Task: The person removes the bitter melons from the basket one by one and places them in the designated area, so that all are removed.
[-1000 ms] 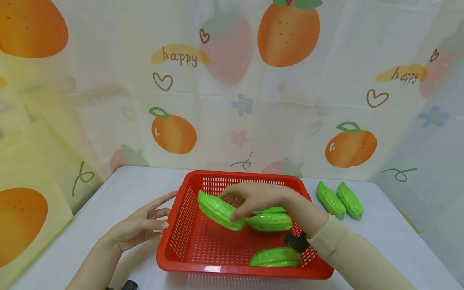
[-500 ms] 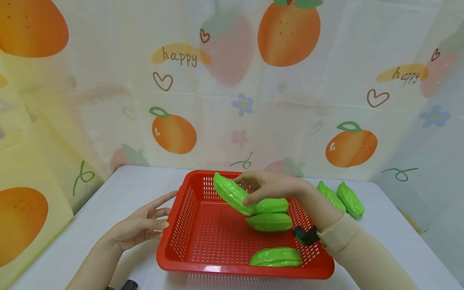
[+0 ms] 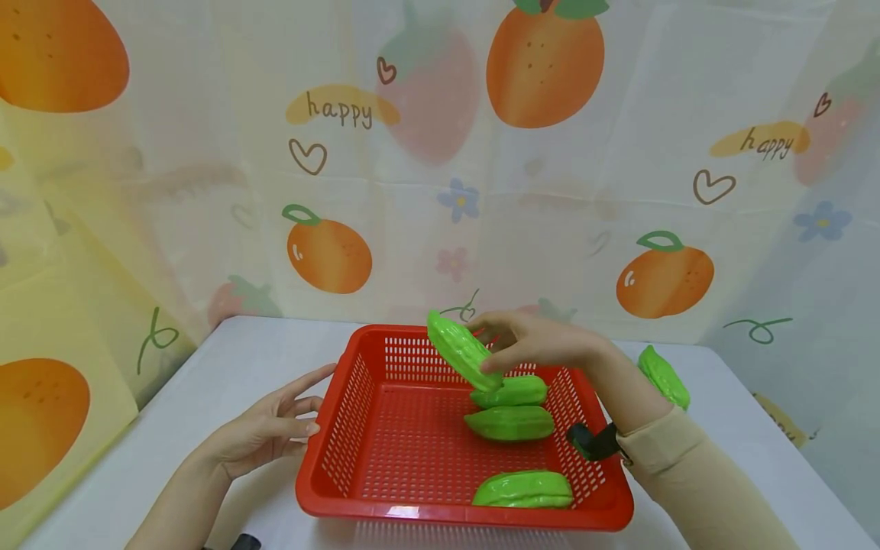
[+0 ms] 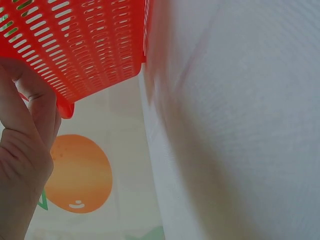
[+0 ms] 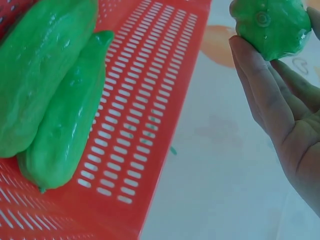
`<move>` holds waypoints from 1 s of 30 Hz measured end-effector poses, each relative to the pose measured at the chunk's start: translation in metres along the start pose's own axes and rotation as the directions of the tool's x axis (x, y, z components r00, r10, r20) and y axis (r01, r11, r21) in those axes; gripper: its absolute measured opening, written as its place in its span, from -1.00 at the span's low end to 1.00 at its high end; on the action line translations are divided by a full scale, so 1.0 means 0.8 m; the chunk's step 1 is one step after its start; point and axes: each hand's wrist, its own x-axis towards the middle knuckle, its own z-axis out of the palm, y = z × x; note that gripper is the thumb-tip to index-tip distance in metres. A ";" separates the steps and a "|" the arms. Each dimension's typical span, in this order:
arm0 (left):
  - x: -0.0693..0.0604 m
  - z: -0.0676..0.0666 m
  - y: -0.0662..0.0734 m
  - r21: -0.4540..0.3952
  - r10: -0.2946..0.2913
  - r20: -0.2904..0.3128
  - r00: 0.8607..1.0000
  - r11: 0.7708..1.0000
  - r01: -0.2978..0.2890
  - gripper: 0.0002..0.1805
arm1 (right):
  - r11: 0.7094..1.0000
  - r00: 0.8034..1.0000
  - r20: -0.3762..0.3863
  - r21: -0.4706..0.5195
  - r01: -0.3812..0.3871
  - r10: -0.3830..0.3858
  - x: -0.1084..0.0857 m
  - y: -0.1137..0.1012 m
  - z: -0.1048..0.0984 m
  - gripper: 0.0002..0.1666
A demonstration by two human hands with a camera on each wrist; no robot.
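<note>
My right hand (image 3: 532,340) pinches a green bitter gourd (image 3: 459,350) between thumb and fingers, tilted above the back part of the red basket (image 3: 406,510). In the right wrist view the held gourd (image 5: 274,26) shows end-on in the hand (image 5: 290,105). Below it in the basket lie two gourds (image 3: 510,422) side by side, and another gourd (image 3: 524,489) rests by the front wall. My left hand (image 3: 264,428) touches the basket's left side, thumb and fingers at the rim; the left wrist view shows this hand (image 4: 27,130) against the basket wall (image 4: 100,45).
A gourd (image 3: 663,376) lies on the white table (image 3: 749,458) right of the basket, partly behind my right forearm. A fruit-patterned curtain (image 3: 440,229) hangs behind the table.
My right hand has moved back and to the right with the gourd, now higher over the basket. Its forearm now covers one of the gourds on the table. The left hand has stayed put.
</note>
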 end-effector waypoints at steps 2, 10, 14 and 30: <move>0.000 0.000 -0.001 -0.003 0.000 0.001 1.000 1.000 0.000 -0.16 | 1.000 1.000 -0.021 -0.017 0.000 0.000 -0.003 0.002 -0.004 -0.25; 0.000 -0.001 -0.002 -0.010 0.006 0.005 1.000 1.000 -0.006 -0.17 | 0.999 0.997 -0.082 -0.047 -0.005 0.001 -0.017 0.011 -0.021 -0.31; 0.000 -0.001 -0.002 -0.007 0.007 0.003 1.000 1.000 -0.007 -0.17 | 0.999 0.995 -0.104 -0.041 0.002 -0.006 -0.025 0.016 -0.030 -0.32; 0.001 0.000 -0.001 -0.006 0.000 -0.004 1.000 1.000 0.000 -0.16 | 0.998 0.987 -0.158 0.057 -0.012 0.021 -0.050 0.053 -0.057 -0.30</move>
